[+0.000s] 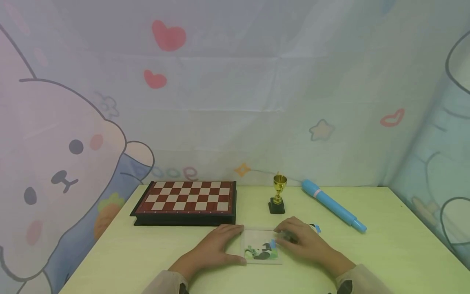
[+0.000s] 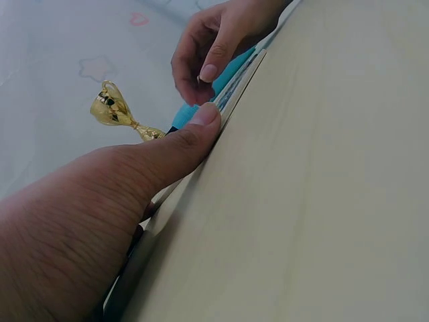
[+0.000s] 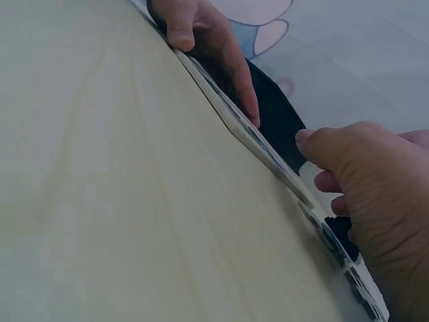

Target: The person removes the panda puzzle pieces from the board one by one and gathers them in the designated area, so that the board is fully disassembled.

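Observation:
A square white-framed jigsaw puzzle (image 1: 262,261) lies flat on the table, with a partial panda picture in its lower part. My left hand (image 1: 216,249) rests at its left side, thumb on the near left corner and forefinger by the far left corner. In the left wrist view, the left thumb (image 2: 194,131) presses on the frame's edge. My right hand (image 1: 302,241) is at the puzzle's right edge, its fingers loosely bent and a gap between thumb and forefinger. No held piece shows clearly there. Beyond it, a puzzle piece (image 1: 316,228) is partly hidden by the hand.
A red and white chessboard box (image 1: 189,200) stands at the back left. Behind the puzzle is a small gold trophy cup (image 1: 279,185) on a black base. A blue marker-shaped tube (image 1: 334,207) lies slanted at the back right. A printed cloth hangs behind the table.

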The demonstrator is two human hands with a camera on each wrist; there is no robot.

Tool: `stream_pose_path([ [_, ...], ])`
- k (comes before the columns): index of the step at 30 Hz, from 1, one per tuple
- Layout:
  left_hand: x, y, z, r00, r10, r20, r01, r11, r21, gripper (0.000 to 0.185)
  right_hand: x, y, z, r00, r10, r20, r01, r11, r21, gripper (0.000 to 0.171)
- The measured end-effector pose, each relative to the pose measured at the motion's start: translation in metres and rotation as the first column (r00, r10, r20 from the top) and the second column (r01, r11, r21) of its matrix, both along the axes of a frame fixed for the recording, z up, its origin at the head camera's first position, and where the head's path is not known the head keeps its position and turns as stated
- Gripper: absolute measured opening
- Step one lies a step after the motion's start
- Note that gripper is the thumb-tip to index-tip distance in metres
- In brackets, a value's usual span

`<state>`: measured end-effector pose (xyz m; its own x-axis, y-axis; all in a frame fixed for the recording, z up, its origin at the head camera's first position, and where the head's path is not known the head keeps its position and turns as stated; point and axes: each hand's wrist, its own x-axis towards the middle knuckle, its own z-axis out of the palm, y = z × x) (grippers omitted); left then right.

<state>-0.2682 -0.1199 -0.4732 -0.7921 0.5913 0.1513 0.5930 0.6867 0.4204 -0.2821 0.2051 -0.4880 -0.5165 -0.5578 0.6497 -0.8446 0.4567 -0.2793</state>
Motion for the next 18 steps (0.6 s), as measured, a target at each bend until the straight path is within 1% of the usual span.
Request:
stream_pose_path([
  [6,0.0,-0.001,0.001,1.0,0.001,0.002,-0.001,1.0,0.0,0.093,-0.001,-0.017,0.002,0.998,-0.012,0.056,0.008,0.997,0.072,0.024],
  [11,0.001,-0.001,0.001,1.0,0.0,0.008,0.0,1.0,0.002,0.093,0.002,-0.022,0.005,0.995,-0.029,0.097,0.018,0.993,0.117,0.025],
  [18,0.001,0.0,0.002,1.0,-0.005,0.003,0.005,1.0,0.005,0.093,0.002,-0.022,0.005,1.0,-0.006,0.022,0.003,0.991,0.132,0.018],
])
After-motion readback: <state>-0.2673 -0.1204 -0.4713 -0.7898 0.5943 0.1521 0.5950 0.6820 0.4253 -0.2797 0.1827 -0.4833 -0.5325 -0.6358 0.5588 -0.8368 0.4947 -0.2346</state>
